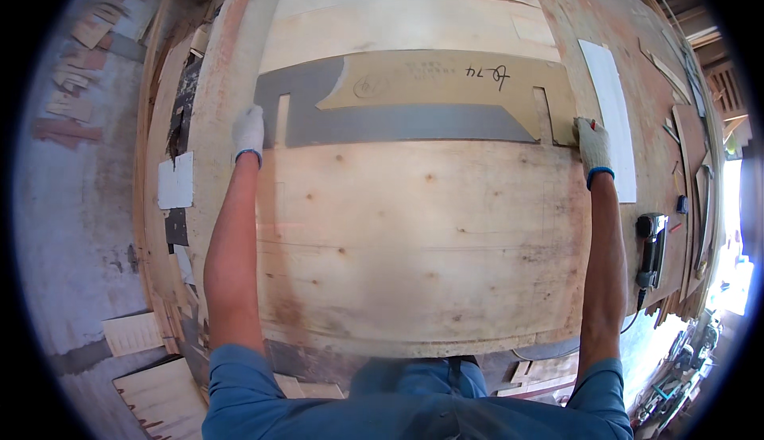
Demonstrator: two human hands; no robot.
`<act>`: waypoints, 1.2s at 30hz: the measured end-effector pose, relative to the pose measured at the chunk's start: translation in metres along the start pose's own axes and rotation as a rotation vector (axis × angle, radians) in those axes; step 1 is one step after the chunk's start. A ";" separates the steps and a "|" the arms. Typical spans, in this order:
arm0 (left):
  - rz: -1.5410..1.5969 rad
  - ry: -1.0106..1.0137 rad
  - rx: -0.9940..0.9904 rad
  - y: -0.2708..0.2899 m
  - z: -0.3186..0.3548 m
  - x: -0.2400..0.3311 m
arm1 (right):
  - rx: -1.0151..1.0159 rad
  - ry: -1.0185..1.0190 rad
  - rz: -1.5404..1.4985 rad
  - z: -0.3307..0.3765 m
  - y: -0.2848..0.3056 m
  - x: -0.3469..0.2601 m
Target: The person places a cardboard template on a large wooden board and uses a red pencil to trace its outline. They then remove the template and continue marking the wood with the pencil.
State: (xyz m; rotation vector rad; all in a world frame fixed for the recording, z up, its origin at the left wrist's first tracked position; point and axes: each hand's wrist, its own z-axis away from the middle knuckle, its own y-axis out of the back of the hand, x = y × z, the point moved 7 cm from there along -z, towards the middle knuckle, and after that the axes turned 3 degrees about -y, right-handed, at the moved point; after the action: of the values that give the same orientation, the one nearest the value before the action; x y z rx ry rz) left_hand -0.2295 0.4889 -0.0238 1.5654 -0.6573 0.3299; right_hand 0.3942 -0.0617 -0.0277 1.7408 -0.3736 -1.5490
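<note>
Panel [418, 90]: long, thin, flat board, tan face w/ grey along L end & lower strip, slot near each end. It lies flat on the pale wooden sheet [422, 225], at 12 o'clock from the person's body, long side running 9 to 3.

Handling (my guess): prob. light for its size, fairly stiff but apt to flex mid-span if lifted by one end. Looks smooth, so may slide easily on the wood; gloves should help grip. Weak spots prob. the narrow strips btwn each slot & the nearest end, esp. at 3 o'clock; could crack or bend if twisted. Best hold IMO: both short ends, 9 & 3 o'clock, fingers well spread, load kept off slot edges.

Hands: L hand [249, 130], gloved, at panel's 9 o'clock end, a bit low, right by the edge. R hand [593, 142], gloved, at approx 4 o'clock, by the lower R corner. So panel sits btwn the two, mostly a little above them twd 12. Can't tell if either hand is closed on the edge or just resting there; small red bit shows at R fingers, too small to ID.

Also: white strip [613, 122] just past R hand at 3 o'clock; black tool [651, 249] on table [667, 173] at approx 4.
</note>
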 end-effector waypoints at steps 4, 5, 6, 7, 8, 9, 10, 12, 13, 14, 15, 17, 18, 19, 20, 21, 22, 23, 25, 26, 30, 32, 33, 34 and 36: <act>0.093 -0.077 0.075 0.009 0.004 0.005 | -0.061 -0.108 -0.149 0.022 0.003 -0.038; 0.116 -0.022 0.054 0.010 0.003 0.006 | -0.077 -0.128 -0.125 0.015 -0.001 -0.032; 0.159 0.028 0.022 0.002 0.005 0.017 | -0.074 -0.150 -0.088 0.001 0.004 -0.020; 0.112 0.033 0.008 0.003 0.005 0.024 | -0.082 -0.169 -0.063 -0.005 0.004 -0.017; 0.065 0.037 -0.007 0.006 0.009 0.030 | -0.079 -0.172 -0.138 -0.004 0.004 -0.011; 0.009 0.043 -0.019 0.010 0.012 0.029 | -0.083 -0.177 -0.217 0.002 -0.003 -0.011; -0.023 0.029 -0.021 0.015 0.014 0.027 | -0.088 -0.181 -0.296 0.007 -0.007 -0.013; -0.083 0.002 -0.025 0.027 0.019 0.022 | -0.100 -0.153 -0.189 -0.002 0.000 -0.003; -0.091 -0.066 -0.032 0.024 0.030 0.028 | -0.094 -0.156 -0.178 -0.010 0.004 0.009; -0.099 -0.132 -0.036 0.017 0.044 0.033 | -0.089 -0.159 -0.167 -0.018 0.008 0.020; -0.129 -0.193 -0.031 0.021 0.056 0.037 | -0.105 -0.222 -0.175 -0.017 0.003 0.024; -0.119 -0.197 -0.073 0.023 0.075 0.044 | -0.073 -0.261 -0.279 -0.018 0.006 0.030; -0.117 -0.199 -0.089 0.025 0.082 0.052 | -0.060 -0.280 -0.335 -0.018 0.006 0.031; -0.107 -0.166 -0.076 0.030 0.088 0.061 | -0.087 -0.274 -0.284 -0.017 0.009 0.031; -0.089 -0.149 -0.072 0.032 0.091 0.069 | -0.081 -0.254 -0.281 -0.016 0.015 0.032; -0.062 -0.134 -0.074 0.029 0.094 0.077 | -0.067 -0.233 -0.270 -0.020 0.031 0.041; -0.047 -0.117 -0.069 0.032 0.095 0.078 | -0.064 -0.214 -0.269 -0.015 0.033 0.038; -0.035 -0.103 -0.059 0.030 0.097 0.075 | -0.044 -0.242 -0.322 -0.006 0.040 0.040; -0.047 -0.235 0.001 0.033 0.098 0.047 | -0.031 -0.308 -0.442 0.032 0.051 0.015; -0.040 -0.308 0.019 0.032 0.100 0.044 | -0.079 -0.308 -0.483 0.052 0.057 0.004; -0.025 -0.286 -0.007 0.024 0.141 0.071 | -0.123 -0.277 -0.447 0.136 0.103 -0.006; 0.030 -0.266 -0.025 0.028 0.165 0.070 | -0.179 -0.313 -0.339 0.173 0.112 0.006; 0.060 -0.243 -0.033 0.027 0.179 0.071 | -0.250 -0.399 -0.313 0.193 0.117 0.018; 0.087 -0.224 -0.041 0.026 0.192 0.073 | -0.321 -0.486 -0.291 0.214 0.122 0.031; 0.153 -0.178 -0.072 0.027 0.214 0.074 | -0.280 -0.418 -0.578 0.249 0.114 0.054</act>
State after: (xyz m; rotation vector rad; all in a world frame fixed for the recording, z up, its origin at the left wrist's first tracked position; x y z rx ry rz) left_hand -0.2240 0.2647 0.0157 1.4901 -0.9202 0.2792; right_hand 0.2019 -0.2592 0.0196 1.3592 0.1683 -2.2636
